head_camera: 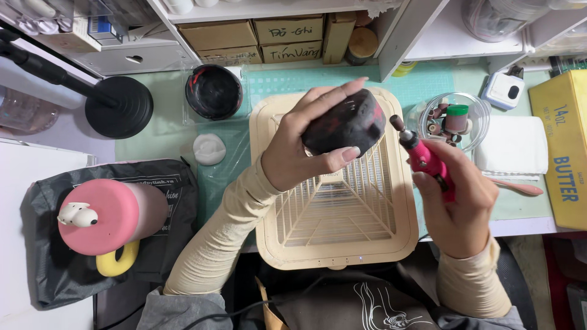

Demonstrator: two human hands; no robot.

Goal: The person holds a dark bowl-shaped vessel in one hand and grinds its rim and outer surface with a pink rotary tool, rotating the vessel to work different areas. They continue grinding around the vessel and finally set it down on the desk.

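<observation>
A dark, rounded block with red streaks (346,124) is gripped in the left hand (299,146) at the centre of the view — fingers curled over its top, thumb pressed along its lower edge, so the hand is closed firmly around it. The block is held above the cream plastic slatted tray (342,235), up near the tray's twelve o'clock edge. At three o'clock from the block, a pink pen-shaped rotary tool (425,160) is clasped in the right hand (455,208), fingers wrapped tight about its body; its small brown tip is pointed toward the block's right side and sits just beside it — whether contact is made cannot be told. At two o'clock, a clear glass bowl of small brown cylinders and a green-capped piece (452,119) is seen on the green cutting mat (177,134). At ten o'clock a round black bowl (214,91) is set on the mat, with a white rounded lump (209,148) at nine o'clock of the left hand. Far out at eight o'clock, a pink foam cylinder (107,215) is laid on a dark grey bag (55,269). At three o'clock a folded white cloth (512,145) lies beside a yellow box (565,153).
</observation>
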